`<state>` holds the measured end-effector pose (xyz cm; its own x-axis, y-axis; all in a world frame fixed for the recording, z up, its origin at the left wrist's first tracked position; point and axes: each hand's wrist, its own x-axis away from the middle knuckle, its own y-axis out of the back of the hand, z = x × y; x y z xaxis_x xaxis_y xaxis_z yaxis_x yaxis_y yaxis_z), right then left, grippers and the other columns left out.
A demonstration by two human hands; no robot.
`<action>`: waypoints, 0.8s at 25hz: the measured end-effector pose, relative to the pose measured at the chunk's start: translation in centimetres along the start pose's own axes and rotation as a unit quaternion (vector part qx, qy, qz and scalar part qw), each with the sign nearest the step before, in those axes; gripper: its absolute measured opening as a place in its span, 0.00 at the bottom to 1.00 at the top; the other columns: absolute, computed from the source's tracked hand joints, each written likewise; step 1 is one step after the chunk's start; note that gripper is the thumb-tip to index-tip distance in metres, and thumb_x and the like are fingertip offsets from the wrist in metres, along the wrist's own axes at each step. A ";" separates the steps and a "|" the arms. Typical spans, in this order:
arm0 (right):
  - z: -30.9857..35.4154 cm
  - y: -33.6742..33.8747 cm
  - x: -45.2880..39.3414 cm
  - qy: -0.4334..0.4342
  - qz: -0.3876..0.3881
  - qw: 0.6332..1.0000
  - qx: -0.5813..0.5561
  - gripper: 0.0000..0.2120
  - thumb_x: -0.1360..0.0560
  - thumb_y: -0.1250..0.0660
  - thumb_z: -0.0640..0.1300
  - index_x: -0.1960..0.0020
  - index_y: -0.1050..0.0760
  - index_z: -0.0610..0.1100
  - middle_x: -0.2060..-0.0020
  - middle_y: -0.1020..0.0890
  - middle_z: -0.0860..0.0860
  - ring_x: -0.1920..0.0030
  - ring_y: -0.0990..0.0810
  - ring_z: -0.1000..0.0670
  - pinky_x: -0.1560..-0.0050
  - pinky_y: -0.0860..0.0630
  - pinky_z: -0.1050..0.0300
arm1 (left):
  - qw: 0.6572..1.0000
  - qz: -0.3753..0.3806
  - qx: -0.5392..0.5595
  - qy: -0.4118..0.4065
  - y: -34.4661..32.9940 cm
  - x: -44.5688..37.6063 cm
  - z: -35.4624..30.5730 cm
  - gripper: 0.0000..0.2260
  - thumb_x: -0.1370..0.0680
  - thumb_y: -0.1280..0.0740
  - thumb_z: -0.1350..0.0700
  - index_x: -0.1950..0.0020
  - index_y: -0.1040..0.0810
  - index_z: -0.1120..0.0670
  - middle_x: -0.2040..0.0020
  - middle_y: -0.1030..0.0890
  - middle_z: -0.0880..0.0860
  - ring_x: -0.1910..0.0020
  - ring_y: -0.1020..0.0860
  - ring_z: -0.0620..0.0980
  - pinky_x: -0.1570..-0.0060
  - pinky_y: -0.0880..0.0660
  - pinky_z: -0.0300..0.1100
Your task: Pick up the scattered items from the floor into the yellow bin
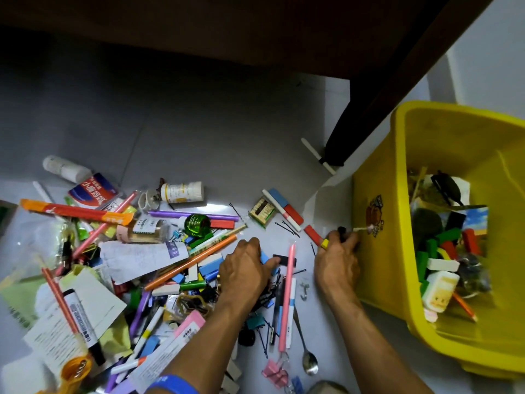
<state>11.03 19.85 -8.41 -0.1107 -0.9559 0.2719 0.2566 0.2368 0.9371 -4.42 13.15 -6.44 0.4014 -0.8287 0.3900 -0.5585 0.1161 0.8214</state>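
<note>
- The scattered items [159, 268] are lying in a thick heap on the pale floor [216, 143], mostly to the left and in front of the person, while the yellow bin [377, 251] is standing at the far right with its open top tilting toward the camera
- The right hand [336, 265] is curling round a few small things: a yellow piece [324, 244], something dark, and a thin white stick [361, 229] poking out toward the bin wall; exactly what the dark thing is cannot be told
- That hand is sitting just beside the bin's near wall, so it is the nearer one for dropping; the rim is lying above and to the right of the grip, which suggests a lift up and over rather than a sideways push
- The left hand [247, 268] is pressing down on the heap with fingers bent over a blue block [265, 257]; whether it is really gripping it cannot be told
- A long pink pen [287, 294] is lying between the two hands, its long axis running toward and away from the person, roughly parallel to the bin's near wall
- Further out, a red block [312, 235], hairpins [288, 227] and a spoon [308, 359] are lying loose on the floor, and a dark table leg [355, 123] is standing behind the bin
</note>
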 end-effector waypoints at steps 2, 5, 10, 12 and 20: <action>-0.4 0.0 0.4 0.046 0.009 0.998 -0.038 0.15 0.23 0.32 0.41 0.37 0.27 0.46 0.38 0.32 0.44 0.51 0.22 0.44 0.54 0.20 0.53 | 1.000 0.015 0.006 0.014 -0.2 0.1 -0.5 0.17 0.27 0.31 0.38 0.52 0.28 0.50 0.55 0.24 0.49 0.59 0.27 0.50 0.61 0.34 0.44; -0.9 0.4 -0.2 -0.023 -0.051 0.995 -0.080 0.16 0.24 0.32 0.40 0.37 0.29 0.45 0.40 0.28 0.43 0.50 0.22 0.43 0.57 0.23 0.52 | 0.998 0.032 0.058 0.014 0.0 -0.5 -1.2 0.11 0.26 0.29 0.44 0.56 0.28 0.49 0.58 0.23 0.49 0.59 0.25 0.50 0.62 0.30 0.44; 0.2 -0.2 -1.0 -0.039 -0.014 0.990 -0.132 0.16 0.21 0.37 0.50 0.35 0.32 0.45 0.43 0.23 0.44 0.50 0.20 0.44 0.57 0.19 0.49 | 0.994 0.006 0.104 -0.023 0.7 -0.2 0.3 0.18 0.23 0.33 0.58 0.38 0.35 0.46 0.51 0.21 0.48 0.54 0.22 0.52 0.54 0.22 0.50; 0.3 -0.2 -1.0 -0.044 -0.006 0.987 -0.155 0.20 0.22 0.36 0.54 0.35 0.33 0.45 0.42 0.23 0.45 0.49 0.20 0.44 0.55 0.19 0.48 | 0.994 0.029 0.089 -0.057 0.7 -0.3 0.4 0.19 0.23 0.35 0.58 0.35 0.35 0.46 0.49 0.20 0.50 0.53 0.22 0.52 0.53 0.22 0.49; -1.6 -0.1 0.7 -0.027 0.031 0.998 -0.049 0.13 0.21 0.35 0.47 0.40 0.31 0.44 0.51 0.20 0.45 0.55 0.20 0.44 0.59 0.20 0.50 | 0.980 0.125 -0.049 -0.146 1.1 -1.2 0.0 0.09 0.25 0.31 0.55 0.46 0.25 0.52 0.52 0.23 0.53 0.55 0.24 0.54 0.54 0.24 0.46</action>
<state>12.42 18.91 -8.66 -0.1417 -0.9285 0.3431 0.3574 0.2753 0.8925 -5.51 14.25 -6.05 0.0276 -0.8879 0.4592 -0.5352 0.3749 0.7570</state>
